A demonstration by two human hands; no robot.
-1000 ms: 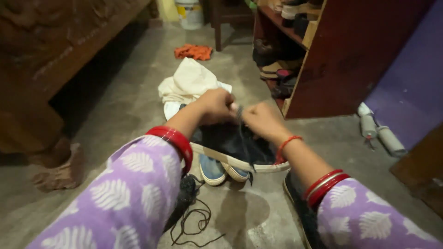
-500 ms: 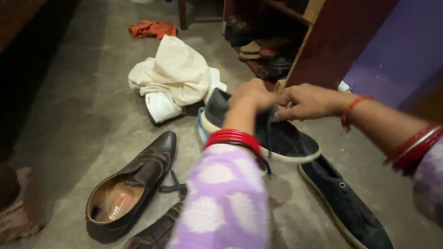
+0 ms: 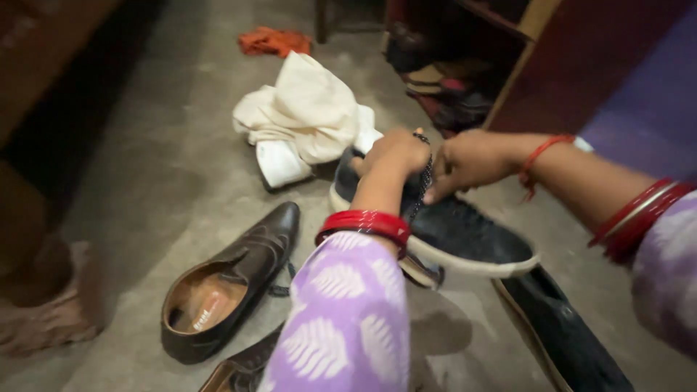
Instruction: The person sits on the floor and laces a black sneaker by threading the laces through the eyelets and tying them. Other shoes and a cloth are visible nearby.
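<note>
A dark sneaker with a pale sole (image 3: 465,236) is lifted above the floor in front of me. My left hand (image 3: 392,156) grips its dark shoelace (image 3: 423,181), which hangs down from my fist. My right hand (image 3: 468,161) pinches the same lace and rests on the sneaker's upper. A second dark sneaker (image 3: 566,334) lies on the floor at the lower right. Both wrists wear red bangles, and the sleeves are purple with white leaves.
A brown leather shoe (image 3: 229,279) lies at the lower left, with another brown shoe (image 3: 239,366) below it. A cream cloth (image 3: 308,109) and an orange cloth (image 3: 276,41) lie farther off. A wooden shoe rack (image 3: 508,65) stands at the upper right.
The view swung left and down, bringing the brown shoes into sight. Both hands have stayed on the lace, and the sneaker now sits lower and more to the right.
</note>
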